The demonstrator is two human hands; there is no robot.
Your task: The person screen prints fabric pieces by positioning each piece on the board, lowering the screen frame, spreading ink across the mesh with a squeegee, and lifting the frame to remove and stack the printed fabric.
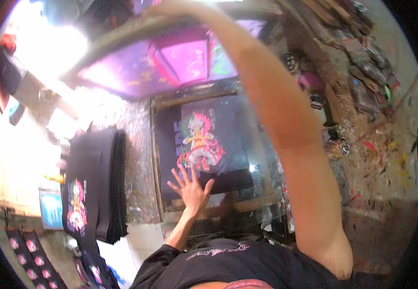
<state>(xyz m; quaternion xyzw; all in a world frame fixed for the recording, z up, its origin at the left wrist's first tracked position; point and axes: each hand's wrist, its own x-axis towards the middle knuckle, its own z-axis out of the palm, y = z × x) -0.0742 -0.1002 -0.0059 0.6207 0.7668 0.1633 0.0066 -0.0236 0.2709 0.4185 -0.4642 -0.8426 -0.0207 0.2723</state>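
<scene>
Paint-spotted worktop (139, 168), left hand (193, 193) spread wide over printed black cloth (235, 139), right hand (169, 6) at framed screen (185, 58), its grip I cannot tell

Glaring white light (50, 41) floods the far left of a cluttered room, washing out a pale, lined surface (6, 164) at left. A paint-specked worktop (139, 168) spans the middle — while at right, red and yellow flecks dot a brownish surface (387, 168), floor or wall unclear, below timber lengths (310, 19) at far right.
</scene>
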